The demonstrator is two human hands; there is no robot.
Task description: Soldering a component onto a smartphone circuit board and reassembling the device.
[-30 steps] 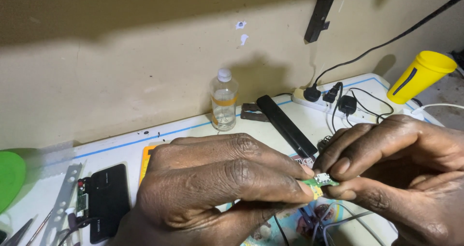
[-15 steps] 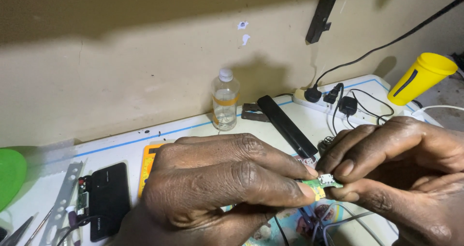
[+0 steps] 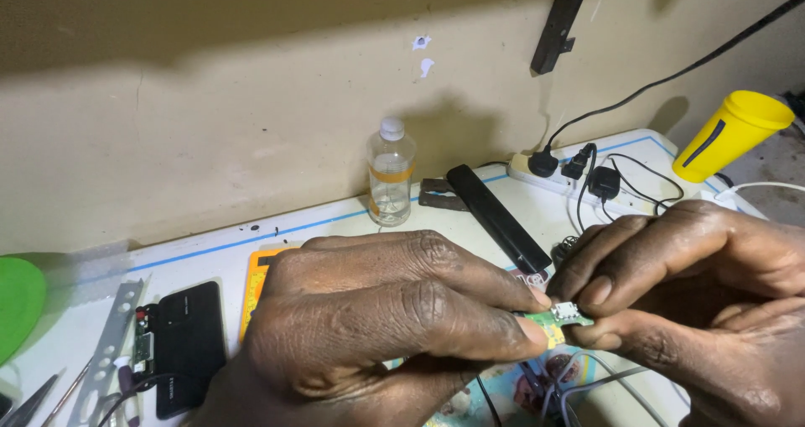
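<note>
Small green circuit board (image 3: 563,316), pinched between fingers of left hand (image 3: 377,326) and right hand (image 3: 696,301), above desk (image 3: 335,226) bearing clear bottle (image 3: 391,173).

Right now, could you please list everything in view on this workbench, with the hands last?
small green circuit board with a metal port: one, green, pinched between both hands at centre right
clear plastic bottle with a white cap: one, clear, upright by the wall
long black flat bar: one, black, lying behind the hands
white power strip with black plugs: one, white, back right
yellow plastic cup: one, yellow, far right
opened black phone: one, black, left of the hands
orange-edged device: one, mostly hidden behind the left hand
green round object: one, far left edge
left hand: grip on the board's left end
right hand: grip on the board's right end
</note>
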